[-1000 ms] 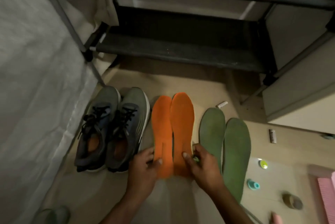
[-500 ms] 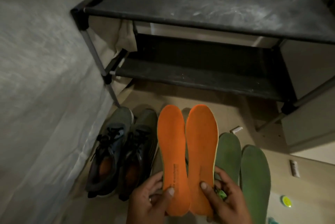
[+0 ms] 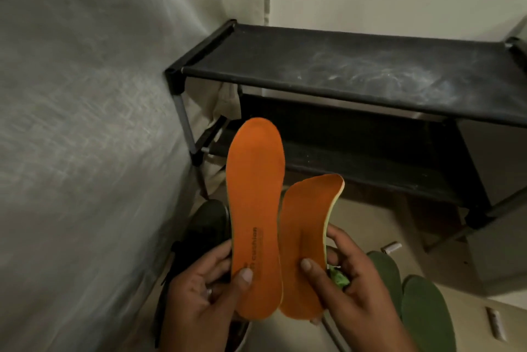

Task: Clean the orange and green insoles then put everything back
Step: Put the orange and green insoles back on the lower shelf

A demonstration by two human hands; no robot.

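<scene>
A: Insoles off the floor now. A second ago both orange ones lay flat between the shoes and the green pair; you have since raised them in front of the shoe rack point(image 3: 356, 72).

B: Grip status?

A: Your left hand point(image 3: 205, 294) holds the left orange insole point(image 3: 255, 209) at its heel, thumb across the printed face, fingers behind. It stands upright and flat. Your right hand point(image 3: 353, 280) pinches the right orange insole point(image 3: 302, 252) the same way, but that one has curled, its toe end folding over toward you. The two touch or nearly touch along their inner edges; you cannot tell which.

B: Anything else in the right hand?

A: A small green scrap point(image 3: 339, 280) sits tucked between palm and fingers. Whether it is a cloth or a wrapper cannot be read here.

B: Rest of the set?

A: The green insoles point(image 3: 422, 311) lie on the floor at lower right, side by side. One dark shoe point(image 3: 205, 223) shows behind your left hand, on the floor by the wall.

B: Meaning for the task?

A: Judgement: you are either inspecting the orange pair or about to return it to the shoes. The faces look even in colour, though light is poor. The green pair is not yet put back.
</scene>
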